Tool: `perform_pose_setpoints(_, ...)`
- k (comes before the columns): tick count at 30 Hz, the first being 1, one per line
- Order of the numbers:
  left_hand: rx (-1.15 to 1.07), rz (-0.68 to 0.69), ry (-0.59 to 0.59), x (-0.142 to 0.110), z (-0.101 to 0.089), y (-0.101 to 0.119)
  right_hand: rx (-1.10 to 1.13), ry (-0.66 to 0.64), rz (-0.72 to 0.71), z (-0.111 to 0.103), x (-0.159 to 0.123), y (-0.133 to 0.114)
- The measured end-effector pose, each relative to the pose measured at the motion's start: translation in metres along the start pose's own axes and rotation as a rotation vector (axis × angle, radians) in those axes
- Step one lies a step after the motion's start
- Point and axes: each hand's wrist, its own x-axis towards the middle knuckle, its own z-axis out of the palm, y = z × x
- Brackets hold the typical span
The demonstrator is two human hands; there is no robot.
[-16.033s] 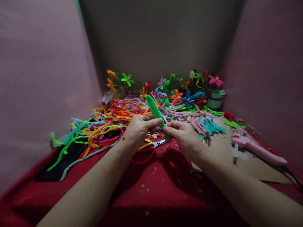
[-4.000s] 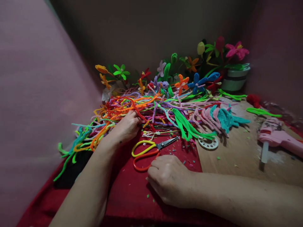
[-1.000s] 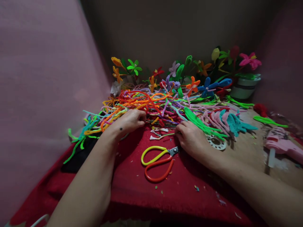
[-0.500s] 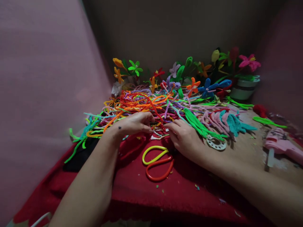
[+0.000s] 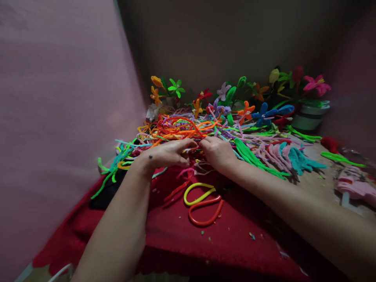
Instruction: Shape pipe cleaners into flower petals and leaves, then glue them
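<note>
Both hands are over a tangled pile of coloured pipe cleaners (image 5: 176, 127). My left hand (image 5: 169, 153) is at its front edge, thumb and fingers apart, with a few pale ends showing between them. Close beside it, my right hand (image 5: 217, 153) has its fingers curled down and pressed together among the strands, where a red pipe cleaner meets the fingertips. What lies under those fingertips is partly hidden. A pink-and-red pipe cleaner (image 5: 186, 178) hangs just below the hands. Nearer to me lie scissors with yellow and red handles (image 5: 205, 207), their blades out of sight.
Pipe-cleaner flowers (image 5: 263, 113) stand along the back, with a pale pot (image 5: 311, 115) at right. Green loops (image 5: 257, 160) and turquoise pieces (image 5: 304, 160) lie beyond my right arm. A pink glue gun (image 5: 354, 182) lies far right. Scraps dot the red cloth (image 5: 235, 243).
My right hand has moved up and left, deeper into the pile and closer to my left hand. The pink-and-red strand now shows below the hands. The view has shifted slightly.
</note>
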Motion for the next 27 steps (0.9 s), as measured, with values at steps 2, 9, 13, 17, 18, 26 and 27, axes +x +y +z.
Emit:
perform_pose_setpoints(2, 0.017, -0.064, 0.049, -0.002, -0.005, -0.002, 0.163, 0.141, 0.113, -0.005, 0.004, 0.005)
perform_pose_setpoints(9, 0.156, -0.027, 0.106, 0.005, -0.007, -0.002, 1.184, 0.485, 0.414, -0.037, 0.007, 0.013)
perform_pose_setpoints(13, -0.07, -0.019, 0.264, 0.005, 0.004, 0.021, 1.551, 0.389, 0.606, -0.049, -0.008, 0.012)
perform_pose_setpoints(17, -0.411, 0.09, 0.308, 0.009, 0.026, 0.046, 1.712, 0.313, 0.706, -0.051, -0.027, 0.008)
perform_pose_setpoints(18, -0.487, 0.09, 0.271, 0.011, 0.032, 0.05, 1.728, 0.302, 0.718, -0.05, -0.031, 0.006)
perform_pose_setpoints(26, -0.573, 0.0, 0.225, 0.019, 0.057, 0.06, 1.73, 0.334, 0.731, -0.041, -0.042, 0.005)
perform_pose_setpoints(27, -0.575, -0.01, 0.228, 0.019, 0.057, 0.061, 1.731, 0.355, 0.729, -0.04, -0.042, 0.006)
